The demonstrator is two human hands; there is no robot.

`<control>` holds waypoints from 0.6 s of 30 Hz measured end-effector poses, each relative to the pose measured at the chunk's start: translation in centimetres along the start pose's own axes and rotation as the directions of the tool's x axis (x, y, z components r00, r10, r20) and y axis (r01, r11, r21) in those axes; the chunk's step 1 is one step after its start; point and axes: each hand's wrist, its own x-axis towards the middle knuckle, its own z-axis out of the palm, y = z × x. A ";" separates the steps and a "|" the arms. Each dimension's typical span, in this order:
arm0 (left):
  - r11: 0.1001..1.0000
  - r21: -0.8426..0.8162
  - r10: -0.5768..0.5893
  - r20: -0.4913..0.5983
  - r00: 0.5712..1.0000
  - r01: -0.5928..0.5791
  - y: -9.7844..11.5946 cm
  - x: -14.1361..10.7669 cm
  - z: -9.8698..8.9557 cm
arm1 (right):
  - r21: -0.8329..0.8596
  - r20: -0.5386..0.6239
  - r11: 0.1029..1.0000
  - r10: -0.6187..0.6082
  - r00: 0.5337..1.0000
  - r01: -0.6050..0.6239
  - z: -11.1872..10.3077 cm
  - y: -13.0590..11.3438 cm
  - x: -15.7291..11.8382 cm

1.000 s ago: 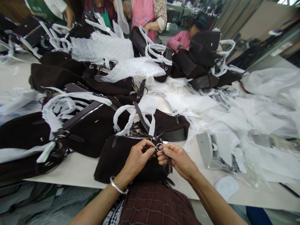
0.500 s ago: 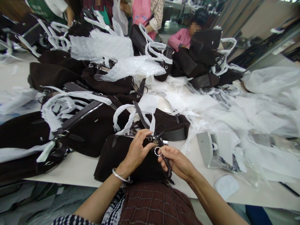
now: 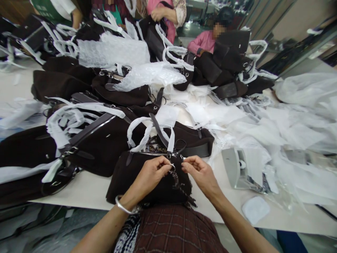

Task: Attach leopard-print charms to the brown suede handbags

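A dark brown handbag (image 3: 155,179) lies in front of me at the table's edge, its handles wrapped in white. My left hand (image 3: 155,172) is closed in a pinch on the metal ring of a braided strap (image 3: 176,179), which hangs down over the bag's front and ends in a tassel. To the right, my right hand (image 3: 200,172) has its thumb and fingers drawn together beside the small metal fitting (image 3: 181,157) at the bag's top corner. What sits between those fingertips is too small to make out. Dark chain or beading shows behind the bag's top edge.
Other brown handbags (image 3: 97,144) crowd the left and back. Bubble wrap (image 3: 116,51) lies over some. On the right are a tape dispenser (image 3: 231,168), a white pad (image 3: 255,209) and heaped white wrapping sheets (image 3: 302,130). Several co-workers are across the table.
The strap's metal ring has passed from my right hand to my left. My right hand has moved up to the bag's top corner. A co-worker's hand at the back has come up over a bag.
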 end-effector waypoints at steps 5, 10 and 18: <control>0.982 -0.181 -0.050 0.070 0.996 0.062 0.3 0.4 -0.2 | -0.239 0.095 0.886 -0.386 0.918 0.398 -0.1 -2.5 0.1; 0.969 -0.246 -0.002 -0.020 1.000 -0.003 0.6 0.7 -0.3 | -0.266 0.202 0.841 -0.429 0.880 0.471 2.0 -2.1 0.0; 0.838 -0.538 -0.113 0.000 0.994 0.096 -0.1 1.3 -0.1 | -0.162 0.042 0.947 -0.276 0.960 0.279 2.9 -1.6 -0.3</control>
